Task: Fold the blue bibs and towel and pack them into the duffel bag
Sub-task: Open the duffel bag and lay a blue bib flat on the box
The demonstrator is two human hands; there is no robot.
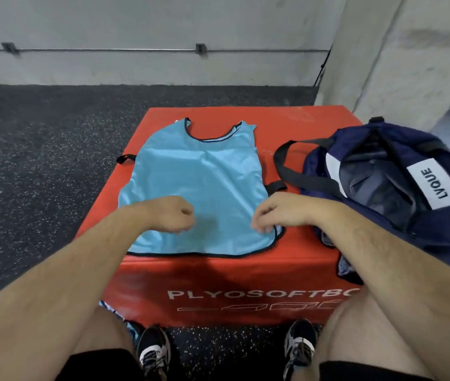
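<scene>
At the near edge of the red box (pixel 295 125), over the blue bib (pixel 199 174): left hand (pixel 173 213), right hand (pixel 273 213) curled, grip unclear. Seems fold's start; needs a side carried across.

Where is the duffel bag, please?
Head view: the navy duffel bag sits open on the right side of the red plyo box, beside the blue bib.

You face a red padded box (pixel 218 276) on dark speckled floor (pixel 39 138); far off, a grey wall (pixel 136 20) carries a thin pipe (pixel 108 50), a concrete pillar (pixel 410 50) far right.
</scene>
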